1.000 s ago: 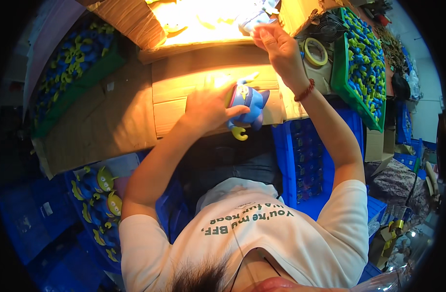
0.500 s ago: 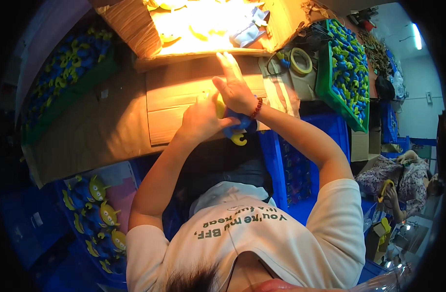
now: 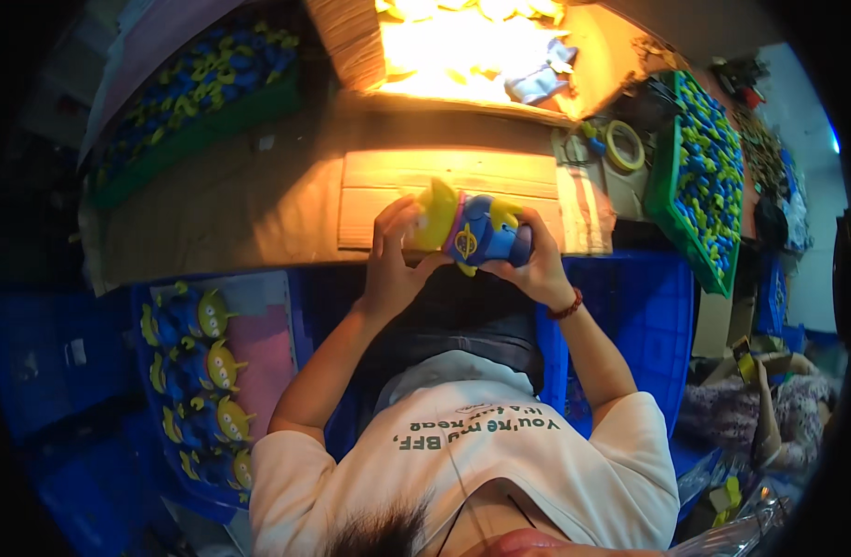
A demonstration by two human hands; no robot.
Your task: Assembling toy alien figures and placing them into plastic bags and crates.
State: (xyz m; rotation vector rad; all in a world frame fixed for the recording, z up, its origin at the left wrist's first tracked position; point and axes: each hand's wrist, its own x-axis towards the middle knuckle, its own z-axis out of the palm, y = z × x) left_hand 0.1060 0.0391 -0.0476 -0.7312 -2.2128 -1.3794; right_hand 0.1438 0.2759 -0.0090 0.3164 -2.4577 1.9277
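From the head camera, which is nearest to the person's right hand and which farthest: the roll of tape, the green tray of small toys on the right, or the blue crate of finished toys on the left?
1. Roll of tape: up and just right of the right hand, on the bench.
2. Green tray: farther right, at the bench's edge.
3. Blue crate: far across on the left, beyond the left hand.

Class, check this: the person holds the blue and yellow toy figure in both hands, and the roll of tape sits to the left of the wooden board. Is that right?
Not quite. The head view shows the roll of tape to the right of the wooden board, not the left. Both the left hand and right hand do hold the toy figure.
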